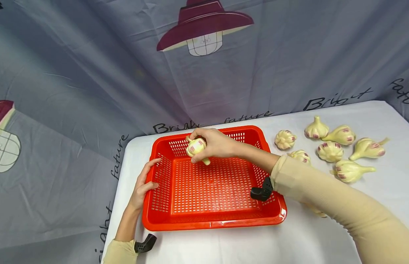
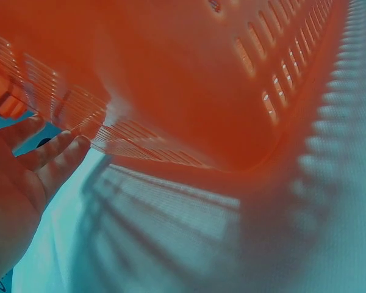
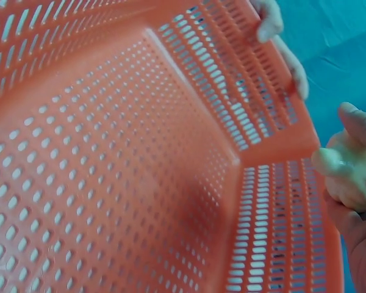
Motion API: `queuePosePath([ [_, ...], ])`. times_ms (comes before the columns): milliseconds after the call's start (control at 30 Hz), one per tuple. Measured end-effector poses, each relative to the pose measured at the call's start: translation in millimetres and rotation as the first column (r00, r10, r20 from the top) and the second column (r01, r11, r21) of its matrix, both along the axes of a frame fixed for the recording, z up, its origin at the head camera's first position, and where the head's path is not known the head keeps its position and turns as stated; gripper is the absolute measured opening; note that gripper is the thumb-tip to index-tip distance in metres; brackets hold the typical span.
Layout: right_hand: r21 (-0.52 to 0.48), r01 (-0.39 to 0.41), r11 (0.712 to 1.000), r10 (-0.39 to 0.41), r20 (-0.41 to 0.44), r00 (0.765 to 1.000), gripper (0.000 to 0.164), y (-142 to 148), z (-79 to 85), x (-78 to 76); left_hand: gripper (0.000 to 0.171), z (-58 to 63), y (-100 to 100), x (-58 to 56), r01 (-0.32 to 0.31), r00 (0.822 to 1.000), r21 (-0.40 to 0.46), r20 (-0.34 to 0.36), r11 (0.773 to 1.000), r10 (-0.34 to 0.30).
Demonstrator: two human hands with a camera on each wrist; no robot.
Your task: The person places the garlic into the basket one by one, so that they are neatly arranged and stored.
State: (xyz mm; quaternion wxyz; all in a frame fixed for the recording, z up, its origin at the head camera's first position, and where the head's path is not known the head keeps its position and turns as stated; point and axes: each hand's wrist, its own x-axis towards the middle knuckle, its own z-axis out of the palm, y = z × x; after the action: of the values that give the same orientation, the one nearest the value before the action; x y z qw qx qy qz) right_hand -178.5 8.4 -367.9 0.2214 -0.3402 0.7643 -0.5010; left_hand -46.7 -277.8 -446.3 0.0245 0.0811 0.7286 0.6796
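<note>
A red plastic basket [image 1: 212,183] with slotted walls sits on the white-covered table. Over its back left part, my right hand [image 1: 215,143] holds a garlic bulb [image 1: 196,146] between thumb and fingers, the stem slanting down. The right wrist view shows this garlic bulb [image 3: 348,171] beside the basket's rim, its stem toward the basket. My left hand [image 1: 141,185] grips the basket's left rim, with fingertips over the inner side. In the left wrist view, part of the left hand [image 2: 24,165] shows against the outer wall.
To the right of the basket lie several garlic bulbs [image 1: 329,151], some with long stems. The right forearm partly covers one bulb [image 1: 301,156] and another pale piece [image 1: 314,210] near the basket's right edge. A grey printed curtain [image 1: 204,91] hangs behind the table.
</note>
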Motion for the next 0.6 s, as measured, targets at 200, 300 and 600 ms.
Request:
queuePosePath([
  [200, 0.036, -0.043, 0.998, 0.042, 0.021, 0.999, 0.054, -23.0, -11.1, 6.7, 0.078, -1.5, -1.5, 1.1, -0.01, 1.0, -0.016, -0.003, 1.0, 0.01],
  [300, 0.075, -0.065, 0.995, 0.066, -0.017, 0.998, 0.055, -35.4, -16.7, 9.7, 0.078, -1.3, -2.2, 1.6, -0.01, 1.0, -0.017, -0.007, 1.0, 0.01],
  [600, 0.136, -0.101, 0.986, 0.115, -0.101, 0.988, 0.059, -63.8, -37.4, 13.1, 0.078, -1.1, 0.8, 1.7, 0.0, 1.0, 0.018, 0.013, 1.0, 0.0],
])
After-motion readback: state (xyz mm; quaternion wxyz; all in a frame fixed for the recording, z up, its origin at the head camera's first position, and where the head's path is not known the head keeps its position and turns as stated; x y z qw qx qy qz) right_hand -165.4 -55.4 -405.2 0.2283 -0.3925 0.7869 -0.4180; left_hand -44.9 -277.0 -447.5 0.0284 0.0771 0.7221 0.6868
